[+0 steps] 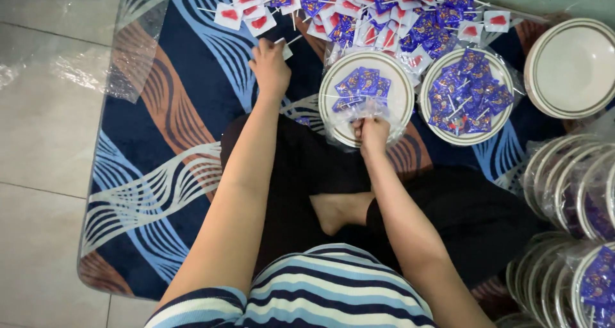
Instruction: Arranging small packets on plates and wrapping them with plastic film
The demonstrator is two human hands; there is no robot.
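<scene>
Packing seems underway: right hand [372, 134] pinches clear wrap at the plate [397, 104] of blue sachets [362, 83], left hand [270, 65] beyond it grips a white sachet [285, 48]; sealing needs both hands

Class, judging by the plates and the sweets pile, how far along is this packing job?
Done: wrapped plates stacked at right, plus a filled plate. In hand: the right hand grips plastic wrap over a part-filled plate; the left hand reaches into the loose sweets. Left: that pile and an empty plate.
</scene>
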